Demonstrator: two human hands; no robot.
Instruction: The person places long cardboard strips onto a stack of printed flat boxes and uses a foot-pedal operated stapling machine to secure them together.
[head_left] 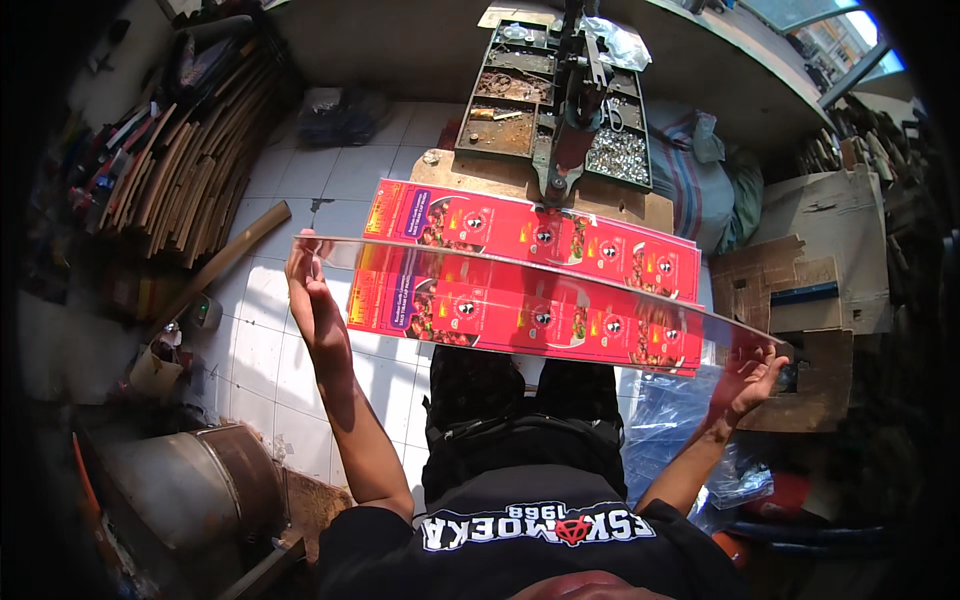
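A long, stiff, glossy sheet (735, 338), see-through at its ends, stretches across in front of me between both hands. Its upper edge slopes down to the right. My left hand (316, 290) grips the left end, fingers at the top corner. At the other end, my right hand (752, 380) has its fingers curled around the corner. Red printed panels with food pictures (540, 232) lie beyond the sheet's edge, over the wooden bench board. A matching red print shows below that edge; whether it is on the sheet, behind it or reflected, I cannot tell.
Past the prints stands a dark hand press (572, 150), flanked by a compartment tray (505, 130) and another tray of small metal parts (618, 155). Stacked boards (185, 165) lean at left. Cardboard pieces (815, 290) stand at right. A metal drum (170, 485) sits lower left.
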